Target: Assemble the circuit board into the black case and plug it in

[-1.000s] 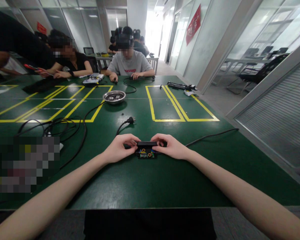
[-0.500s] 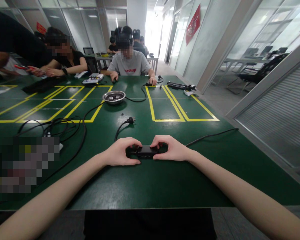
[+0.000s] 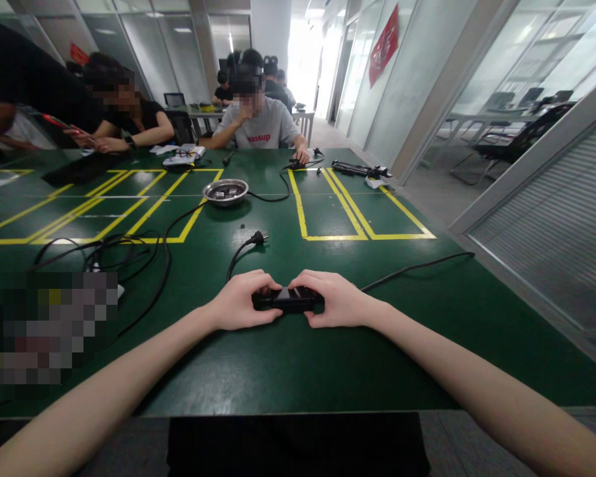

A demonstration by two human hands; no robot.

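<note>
A black power adapter (image 3: 292, 302), a slim box, is between my two hands near the front of the green table (image 3: 298, 371). My left hand (image 3: 241, 301) pinches its left end, fingers on top and thumb along the near side. At the other end my right hand (image 3: 338, 299) is closed around it in the same way. Beyond my left hand lies a black power plug (image 3: 258, 238), its cord running down behind that hand. A black cable (image 3: 417, 267) stretches from behind my right hand toward the table's right edge.
A metal bowl (image 3: 225, 192) holding small metal parts stands farther back. Tangled black cables (image 3: 114, 252) lie at left beside a blurred-out item. Yellow tape (image 3: 335, 237) marks the table. A folded black tripod-like stand (image 3: 360, 169) lies at the far right. A person (image 3: 263, 126) sits opposite.
My right fingers have shifted left along the top of the adapter, and its near side now faces me more. Across the table, the person has raised one hand to the face.
</note>
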